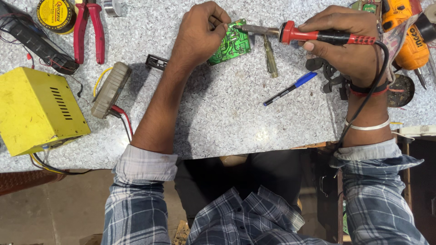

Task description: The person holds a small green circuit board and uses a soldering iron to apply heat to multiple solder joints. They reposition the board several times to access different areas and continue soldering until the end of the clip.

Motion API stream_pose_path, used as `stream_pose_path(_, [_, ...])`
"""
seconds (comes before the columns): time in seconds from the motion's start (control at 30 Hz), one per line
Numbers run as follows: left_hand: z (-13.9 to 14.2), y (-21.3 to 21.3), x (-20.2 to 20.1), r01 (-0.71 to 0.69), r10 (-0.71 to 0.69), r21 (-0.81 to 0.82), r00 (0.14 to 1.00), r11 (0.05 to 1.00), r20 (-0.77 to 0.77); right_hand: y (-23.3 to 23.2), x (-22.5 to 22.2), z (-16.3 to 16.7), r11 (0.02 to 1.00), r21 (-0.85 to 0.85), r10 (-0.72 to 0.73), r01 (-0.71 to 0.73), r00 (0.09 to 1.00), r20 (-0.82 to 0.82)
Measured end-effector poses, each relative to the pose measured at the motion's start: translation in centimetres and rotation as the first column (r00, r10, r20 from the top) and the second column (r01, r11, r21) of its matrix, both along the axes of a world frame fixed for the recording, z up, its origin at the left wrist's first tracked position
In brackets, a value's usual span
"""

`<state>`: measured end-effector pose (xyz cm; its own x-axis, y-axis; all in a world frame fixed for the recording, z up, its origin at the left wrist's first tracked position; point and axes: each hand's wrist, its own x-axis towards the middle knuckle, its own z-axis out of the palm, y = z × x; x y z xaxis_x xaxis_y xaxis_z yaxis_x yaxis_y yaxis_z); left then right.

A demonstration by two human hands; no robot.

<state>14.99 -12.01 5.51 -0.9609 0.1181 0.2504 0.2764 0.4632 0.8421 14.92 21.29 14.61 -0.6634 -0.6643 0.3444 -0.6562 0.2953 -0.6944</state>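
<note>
Overhead, at twelve o'clock | my left hand (pixel 200 36) pinches the green circuit board (pixel 232 43) tilted on the grey desk (pixel 218 113) | my right hand (pixel 349 43) is closed around the red-handled soldering iron (pixel 309 35), its tip touching the board's top edge | blue pen (pixel 290 88) at three o'clock of the board.

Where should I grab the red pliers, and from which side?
Grip the red pliers by the two insulated handles, closing over both from above. They lie flat on the table, handles pointing toward you and slightly spread; the jaw end points away, at the frame edge.
</note>
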Motion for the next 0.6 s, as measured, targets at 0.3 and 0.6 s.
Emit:
stream_pose_path(0.3, [0.5, 0.0, 0.2, 0.016, -0.016, 0.012, 1.000, 1.000, 0.006, 0.2, 0.3, 0.1, 0.999, -0.027, -0.019, 0.018, 1.000, -0.021])
stream_pose_path(0.6, [1.2, 0.3, 0.2, -0.065, 0.067, -0.030, 0.996, 0.997, 0.067, 0.4, 0.2, -0.2, 0.996, -0.060, -0.062, 0.061, 0.998, -0.025])
